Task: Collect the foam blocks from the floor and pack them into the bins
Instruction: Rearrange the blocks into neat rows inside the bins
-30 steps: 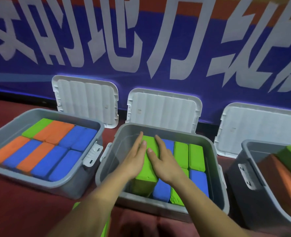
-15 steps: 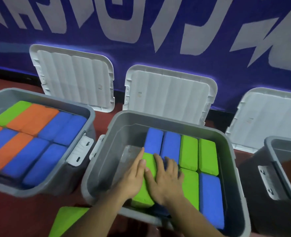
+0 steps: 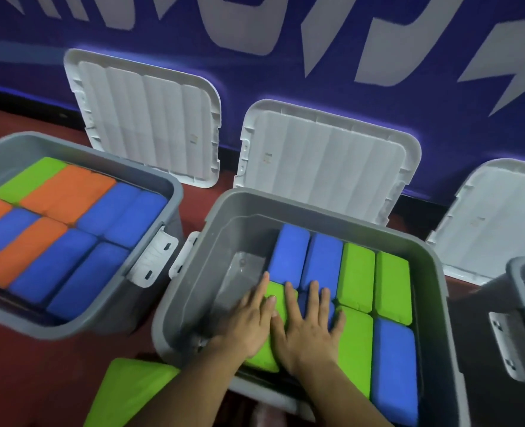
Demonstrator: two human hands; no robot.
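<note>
- I have both hands flat with the fingers spread, and neither curls round anything. The left hand (image 3: pixel 249 325) presses down on the bright green rectangular foam block (image 3: pixel 262 360) at the near left of the middle bin. The right hand (image 3: pixel 307 329) lies just beside it, over that block's right edge and the blue foam block next to it
- Left grey plastic bin (image 3: pixel 175 192): orange, blue and green blocks lie edge to edge across the top, so I judge it packed. Its white ribbed lid (image 3: pixel 144 118) leans on the wall behind
- On the dark red floor (image 3: pixel 39 365), in front of the middle bin, one loose green foam block (image 3: pixel 131 392) is not yet collected
- Middle grey plastic bin (image 3: pixel 316 208): two rows of blue and green blocks fill most of it. A bare strip of bin bottom (image 3: pixel 242 272) at the far left shows room for more
- Right grey plastic bin (image 3: pixel 520 266): I see only a corner and cannot tell what it holds
</note>
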